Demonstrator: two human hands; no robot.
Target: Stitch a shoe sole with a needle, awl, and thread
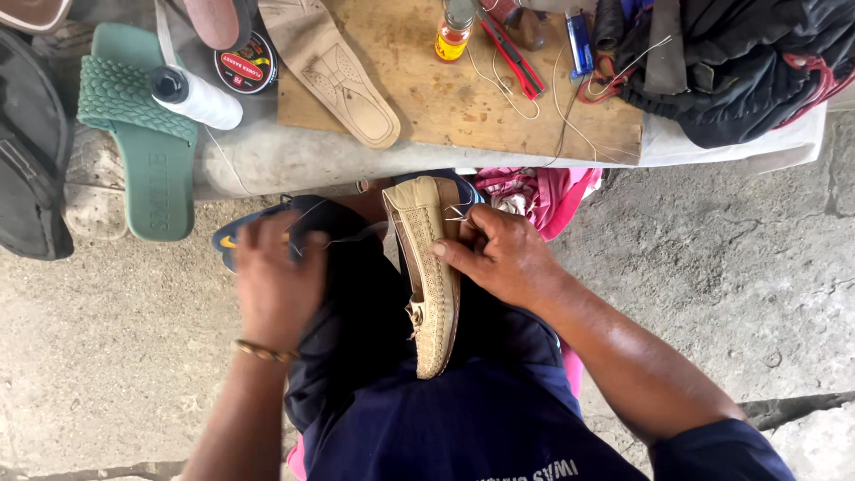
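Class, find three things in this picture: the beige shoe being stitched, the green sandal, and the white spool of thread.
beige shoe (434, 294), head view, on its perforated upper, mid-length.
green sandal (151, 174), head view, on the bare footbed below the woven strap.
white spool of thread (207, 101), head view, on the wound white thread.

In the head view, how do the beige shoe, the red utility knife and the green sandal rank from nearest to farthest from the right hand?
Measured from the right hand:
1. Beige shoe: touching the hand, pinched on the person's lap.
2. Red utility knife: straight above it, on the wooden board.
3. Green sandal: farthest, at the far left, past the left hand.
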